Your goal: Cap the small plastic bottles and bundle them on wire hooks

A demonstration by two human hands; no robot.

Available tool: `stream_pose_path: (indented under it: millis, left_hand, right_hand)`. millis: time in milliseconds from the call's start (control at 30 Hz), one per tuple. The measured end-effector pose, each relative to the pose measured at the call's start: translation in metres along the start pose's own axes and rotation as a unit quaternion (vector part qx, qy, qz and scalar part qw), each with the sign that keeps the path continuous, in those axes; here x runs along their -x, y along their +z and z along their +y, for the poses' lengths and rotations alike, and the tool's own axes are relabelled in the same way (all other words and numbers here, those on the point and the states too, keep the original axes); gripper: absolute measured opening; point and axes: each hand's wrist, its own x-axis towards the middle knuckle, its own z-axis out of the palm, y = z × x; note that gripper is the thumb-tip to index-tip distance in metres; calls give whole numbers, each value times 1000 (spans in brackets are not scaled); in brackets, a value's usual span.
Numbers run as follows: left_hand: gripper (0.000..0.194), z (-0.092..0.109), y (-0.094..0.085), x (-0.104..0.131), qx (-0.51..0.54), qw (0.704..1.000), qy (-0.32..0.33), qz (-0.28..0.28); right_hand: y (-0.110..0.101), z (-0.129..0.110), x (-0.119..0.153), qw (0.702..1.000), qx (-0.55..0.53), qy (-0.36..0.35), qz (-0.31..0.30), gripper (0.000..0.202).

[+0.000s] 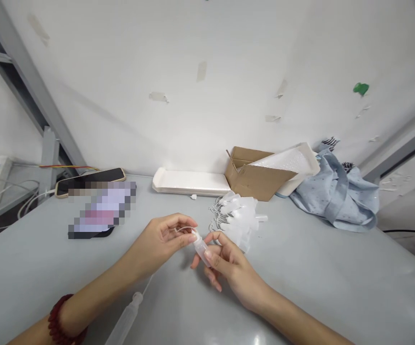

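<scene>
A small translucent white bottle is tilted between my two hands above the grey table. My left hand is closed, thumb and fingers pinching the white top of the bottle, where a thin white cord loops out. Lower down, the thumb and fingers of my right hand grip the bottle's body. Just beyond my hands lies a heap of similar small white bottles with thin looped cords. Near my left forearm, a larger translucent squeeze bottle with a thin needle-like tip lies at the table's front.
At the back stand white trays, an open cardboard box holding white packaging, and a light blue fabric bag. A plugged-in phone and a pixelated phone-like device lie left. A small white piece sits before the trays.
</scene>
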Motion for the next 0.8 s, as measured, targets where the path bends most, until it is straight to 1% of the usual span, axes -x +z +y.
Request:
stream_pose_path:
  millis: [67, 167, 300, 400, 533, 700, 767, 800]
  left_hand:
    - [19, -1, 0, 0, 23, 1000, 8, -6]
    - [24, -3, -3, -1, 75, 996, 26, -40]
    - [27, -3, -8, -2, 123, 988, 18, -91]
    - [26, -1, -11, -1, 125, 986, 12, -112]
    - [15, 1, -9, -1, 111, 987, 2, -114]
    - [9, 1, -6, -2, 95, 991, -27, -85]
    - [10, -1, -7, -2, 112, 990, -24, -82]
    - [14, -2, -7, -2, 125, 988, -20, -84]
  right_hand:
    - [1, -1, 1, 1000, -22, 11, -3, 31]
    - [2, -4, 2, 997, -72, 38, -20, 34]
    - [1, -7, 4, 988, -125, 67, -61, 34]
    - [0, -8, 4, 986, -134, 74, -70, 35]
    - [-2, -7, 4, 986, -130, 67, -73, 33]
    - [-1, -7, 3, 988, -121, 69, -72, 34]
    - [-1, -6, 3, 988, -122, 68, -71, 35]
    - [-1, -6, 3, 987, -123, 68, -70, 35]
